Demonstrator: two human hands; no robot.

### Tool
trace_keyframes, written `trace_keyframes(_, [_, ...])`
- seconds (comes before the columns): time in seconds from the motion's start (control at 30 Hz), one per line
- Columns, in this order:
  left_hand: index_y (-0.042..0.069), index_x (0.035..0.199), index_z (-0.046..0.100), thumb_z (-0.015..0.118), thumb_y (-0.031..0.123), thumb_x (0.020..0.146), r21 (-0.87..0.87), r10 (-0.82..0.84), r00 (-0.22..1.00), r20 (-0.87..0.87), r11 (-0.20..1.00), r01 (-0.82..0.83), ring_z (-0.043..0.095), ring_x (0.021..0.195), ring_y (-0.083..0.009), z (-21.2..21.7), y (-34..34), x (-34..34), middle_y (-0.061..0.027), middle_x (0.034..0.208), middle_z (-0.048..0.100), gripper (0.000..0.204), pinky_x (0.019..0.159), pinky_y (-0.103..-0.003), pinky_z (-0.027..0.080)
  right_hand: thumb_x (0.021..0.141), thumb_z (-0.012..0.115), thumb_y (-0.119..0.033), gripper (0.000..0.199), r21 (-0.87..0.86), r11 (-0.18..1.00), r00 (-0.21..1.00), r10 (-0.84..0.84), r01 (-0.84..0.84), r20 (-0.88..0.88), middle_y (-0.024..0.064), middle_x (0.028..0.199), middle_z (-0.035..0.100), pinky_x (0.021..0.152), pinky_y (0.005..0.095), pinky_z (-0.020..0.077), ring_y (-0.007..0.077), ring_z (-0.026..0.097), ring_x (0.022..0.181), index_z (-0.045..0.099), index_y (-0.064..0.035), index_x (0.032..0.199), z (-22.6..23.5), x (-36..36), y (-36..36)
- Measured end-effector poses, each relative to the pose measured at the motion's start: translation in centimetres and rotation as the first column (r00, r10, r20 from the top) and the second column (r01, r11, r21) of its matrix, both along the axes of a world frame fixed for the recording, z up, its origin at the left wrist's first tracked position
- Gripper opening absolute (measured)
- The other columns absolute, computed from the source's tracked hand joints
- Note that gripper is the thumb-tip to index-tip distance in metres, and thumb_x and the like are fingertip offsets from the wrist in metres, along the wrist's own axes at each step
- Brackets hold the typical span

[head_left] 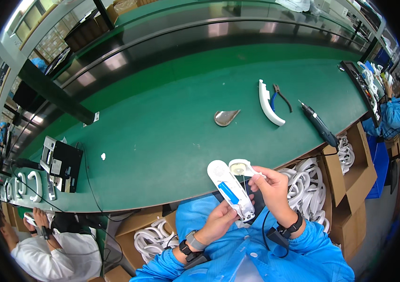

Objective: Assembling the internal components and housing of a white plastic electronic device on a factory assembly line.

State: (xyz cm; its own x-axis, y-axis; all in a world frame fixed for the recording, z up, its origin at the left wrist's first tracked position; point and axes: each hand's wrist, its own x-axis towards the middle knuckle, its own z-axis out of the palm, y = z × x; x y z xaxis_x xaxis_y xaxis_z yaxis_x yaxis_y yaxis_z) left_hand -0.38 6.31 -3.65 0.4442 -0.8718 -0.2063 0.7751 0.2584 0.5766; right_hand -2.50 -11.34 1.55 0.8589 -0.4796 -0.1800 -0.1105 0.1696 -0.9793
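My left hand (217,222) grips the lower end of a long white plastic housing (218,173), tilted over the front edge of the bench. The housing has a rounded end with small perforations, and a blue strip-shaped part (229,192) lies in its middle. Thin wires show near its lower end. My right hand (273,189) pinches the narrow stem of a white round-headed piece (239,168) with a cream-coloured inside. This round head is held right beside the housing's upper end; whether they touch, I cannot tell.
On the green bench (162,127) lie a teardrop-shaped metal dish (225,118), a curved white shell (266,105), pliers (282,97) and an electric screwdriver (320,124). Cardboard boxes (358,162) of white curved parts flank me. A black device (68,165) stands left; co-workers sit at both sides.
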Motion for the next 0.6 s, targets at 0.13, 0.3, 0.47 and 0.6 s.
trace_keyframes(0.13, [0.005, 0.150, 0.019, 0.049, 0.040, 0.099, 0.025, 0.083, 0.996, -0.016, 0.996, -0.082, 0.036, 0.139, -0.0353, 1.0, -0.2, -0.5, -0.0168, 0.150, 0.035, 0.069, 0.112, -0.049, 0.034, 0.093, 0.061, -0.009, 0.023, 0.010, 0.999, 0.998, 0.053, -0.054, 0.025, 0.0075, 0.085, 0.068, 0.062, 0.0225, 0.0530, 0.0094, 0.063, 0.071, 0.068, 0.0015, 0.113, -1.3, -0.5, 0.3])
trace_keyframes(0.3, [0.007, 0.151, 0.017, 0.033, 0.050, 0.101, -0.121, 0.116, 0.983, -0.144, 0.984, -0.134, 0.045, 0.133, -0.0336, 0.3, 0.2, -0.2, -0.0155, 0.149, 0.037, 0.067, 0.108, -0.047, 0.040, 0.093, 0.062, -0.009, 0.022, 0.186, 0.978, 0.989, 0.109, -0.090, -0.095, 0.0089, 0.087, 0.069, 0.059, 0.0226, 0.0531, 0.0105, 0.064, 0.072, 0.069, 0.0001, 0.111, 0.2, -0.1, 1.0])
trace_keyframes(0.47, [0.004, 0.149, 0.022, 0.040, 0.047, 0.100, -0.013, 0.223, 0.974, -0.041, 0.974, -0.224, 0.046, 0.131, -0.0367, 0.6, 0.8, 0.7, -0.0184, 0.144, 0.042, 0.067, 0.108, -0.050, 0.039, 0.093, 0.062, -0.008, 0.028, 0.216, 0.963, 0.985, 0.169, -0.160, -0.023, 0.0118, 0.090, 0.071, 0.063, 0.0244, 0.0548, 0.0129, 0.068, 0.077, 0.061, 0.0019, 0.119, 0.2, 0.0, 0.9])
trace_keyframes(0.6, [0.009, 0.150, 0.018, 0.052, 0.032, 0.099, -0.062, 0.220, 0.976, -0.002, 0.974, -0.219, 0.047, 0.131, -0.0354, 0.9, 1.3, 1.6, -0.0177, 0.144, 0.041, 0.066, 0.107, -0.051, 0.040, 0.088, 0.067, -0.001, 0.014, 0.007, 1.000, 0.991, 0.014, -0.015, 0.132, 0.0130, 0.089, 0.070, 0.071, 0.0268, 0.0558, 0.0159, 0.069, 0.081, 0.061, 0.0022, 0.101, -0.5, -0.1, 1.4])
